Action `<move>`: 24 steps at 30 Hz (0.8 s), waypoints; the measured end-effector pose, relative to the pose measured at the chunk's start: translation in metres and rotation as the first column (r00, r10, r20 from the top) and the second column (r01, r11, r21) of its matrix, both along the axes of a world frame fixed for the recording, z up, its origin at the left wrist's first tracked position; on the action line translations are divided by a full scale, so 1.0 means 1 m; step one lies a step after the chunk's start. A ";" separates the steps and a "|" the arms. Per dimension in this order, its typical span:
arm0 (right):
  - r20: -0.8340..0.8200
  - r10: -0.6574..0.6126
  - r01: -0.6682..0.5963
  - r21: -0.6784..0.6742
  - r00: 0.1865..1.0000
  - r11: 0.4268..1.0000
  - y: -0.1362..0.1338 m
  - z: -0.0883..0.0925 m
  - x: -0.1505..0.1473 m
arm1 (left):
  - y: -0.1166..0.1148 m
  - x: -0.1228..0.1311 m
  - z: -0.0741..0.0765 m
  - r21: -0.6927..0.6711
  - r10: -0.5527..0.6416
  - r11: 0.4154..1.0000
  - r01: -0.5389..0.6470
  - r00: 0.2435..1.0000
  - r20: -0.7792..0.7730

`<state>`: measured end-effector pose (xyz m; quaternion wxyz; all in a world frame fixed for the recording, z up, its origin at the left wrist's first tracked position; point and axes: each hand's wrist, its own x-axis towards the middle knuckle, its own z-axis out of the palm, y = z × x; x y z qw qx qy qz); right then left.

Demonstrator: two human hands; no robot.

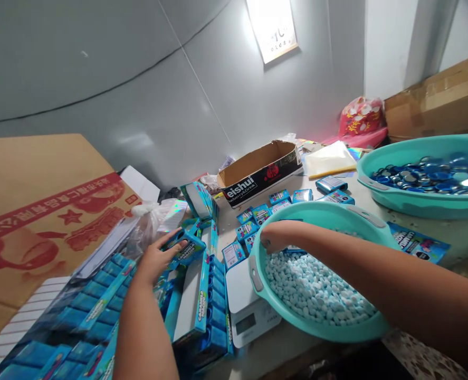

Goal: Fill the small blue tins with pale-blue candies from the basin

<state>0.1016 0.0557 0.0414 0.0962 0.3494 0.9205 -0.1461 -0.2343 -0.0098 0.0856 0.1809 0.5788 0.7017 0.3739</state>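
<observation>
My left hand (160,258) grips a small blue printed carton (190,252), thumb along one side, above a row of blue display boxes (194,301). My right hand (275,236) reaches across a teal basin (316,332) to the inside of its left rim. The fingers there are curled, and what they hold, if anything, is hidden. Many small white and pale-blue candies (316,290) fill the bottom of the basin. A white scale (249,311) stands beside the basin, which overlaps it. Several small blue cartons (246,230) lie loose on the table behind.
At the right, a second teal basin (419,206) holds shiny blue round pieces. An open black-printed carton (261,179) sits at the back. Packed blue boxes (103,295) and a large brown cardboard box (51,211) stand at the left. A blue pouch (419,244) lies between the basins.
</observation>
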 end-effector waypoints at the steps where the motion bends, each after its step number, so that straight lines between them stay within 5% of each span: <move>1: 0.003 0.003 -0.003 -0.003 1.000 1.000 0.001 -0.001 0.000 | -0.001 -0.001 -0.002 0.001 -0.002 1.000 0.002 1.000 0.031; 5: 0.003 0.015 -0.015 -0.010 1.000 1.000 0.003 -0.005 -0.001 | -0.006 0.001 -0.002 0.012 0.040 0.999 -0.041 0.996 0.078; 12: 0.015 -0.003 0.004 -0.034 1.000 0.999 0.001 -0.002 -0.001 | -0.003 0.005 -0.005 0.133 -0.046 0.989 0.070 0.983 -0.177; 17: 0.005 -0.011 0.011 -0.035 1.000 0.999 -0.001 -0.001 0.000 | -0.001 0.006 -0.006 0.058 -0.077 0.995 0.080 0.995 -0.065; 24: 0.002 -0.015 0.015 -0.043 1.000 0.999 0.002 -0.005 -0.001 | -0.004 0.002 -0.006 -0.050 -0.166 0.986 0.161 0.978 -0.127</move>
